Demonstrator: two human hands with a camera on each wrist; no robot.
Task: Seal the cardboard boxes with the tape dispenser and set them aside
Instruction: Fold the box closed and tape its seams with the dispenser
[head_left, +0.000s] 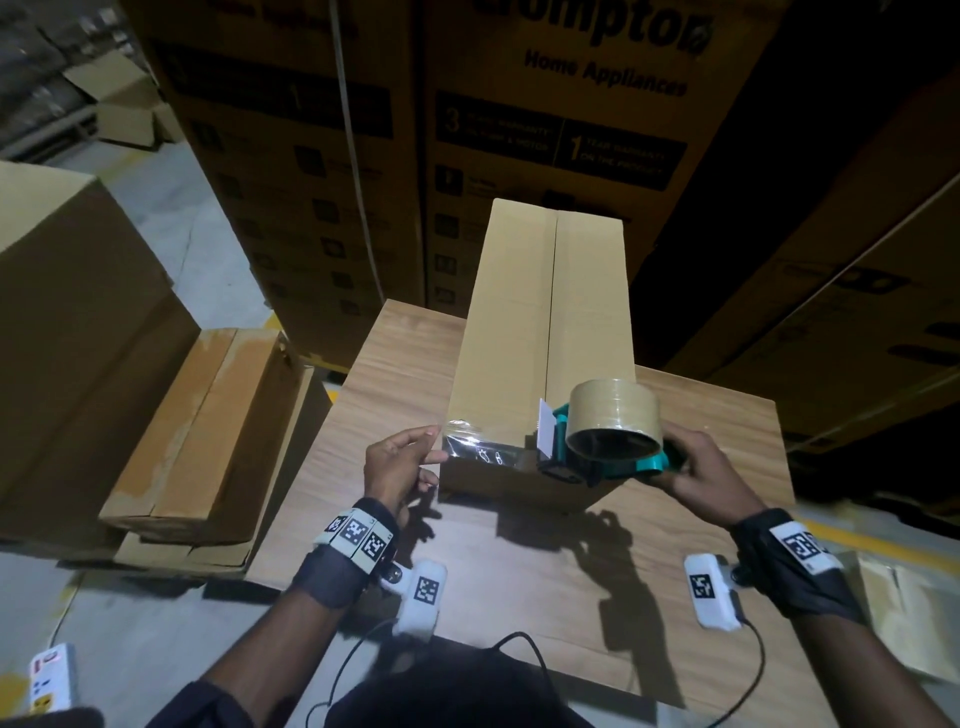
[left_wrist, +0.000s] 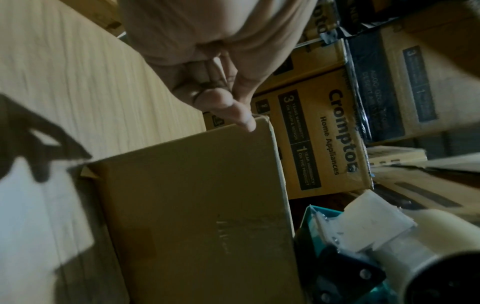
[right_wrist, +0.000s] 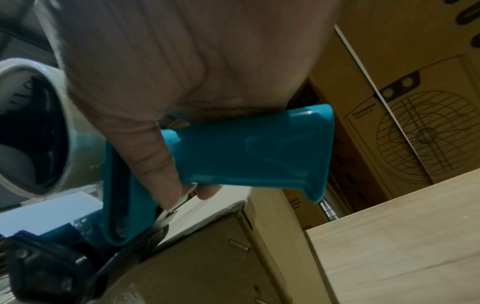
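A long plain cardboard box (head_left: 519, 322) lies lengthwise on the wooden table (head_left: 701, 426), its top flaps meeting in a centre seam. A strip of clear tape (head_left: 483, 452) runs along its near top edge. My left hand (head_left: 435, 446) sits at the box's near left corner, fingertips (left_wrist: 245, 120) pressing the tape's end there. My right hand (head_left: 696, 467) grips the teal handle (right_wrist: 246, 154) of the tape dispenser (head_left: 613, 452), whose head rests on the box's near right part. Its tape roll (head_left: 613, 410) stands above the box top.
Tall printed appliance cartons (head_left: 545, 130) are stacked close behind the table. On the floor to the left lie flat cardboard boxes (head_left: 208, 431) beside a large carton (head_left: 67, 312). A white power strip (head_left: 52, 675) lies at bottom left, and cables trail over the table's near edge.
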